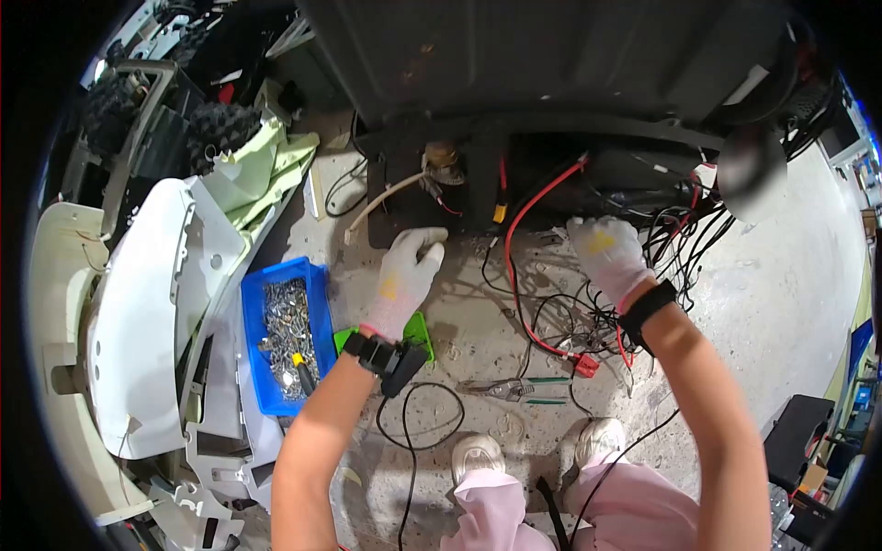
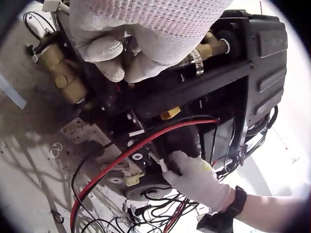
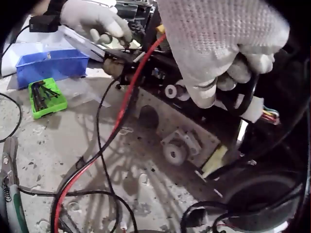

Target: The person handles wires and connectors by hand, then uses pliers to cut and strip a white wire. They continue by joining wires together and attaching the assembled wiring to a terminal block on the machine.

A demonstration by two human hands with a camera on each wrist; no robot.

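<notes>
My left hand (image 1: 404, 275), in a white knit glove, is at the near edge of a large black housing (image 1: 413, 69). Its fingers curl close together in the left wrist view, beside a brass fitting (image 2: 60, 77); I cannot tell whether they pinch something small. Farther right along the edge, my gloved right hand (image 1: 606, 253) grips a black cable (image 3: 252, 92) with a white sleeve (image 3: 251, 109) and thin coloured wires at its end. Between the hands, a thick red cable (image 1: 512, 239) arches out of the housing near a yellow connector (image 1: 501, 213).
A blue bin (image 1: 250, 331) of screws and a green tray (image 3: 58, 104) of dark bolts stand left. Pliers (image 1: 501, 389) lie by the shoes. Tangled black cables (image 1: 680, 248) spread right, near a red connector (image 1: 585, 365). White body panels (image 1: 142, 321) lean at far left.
</notes>
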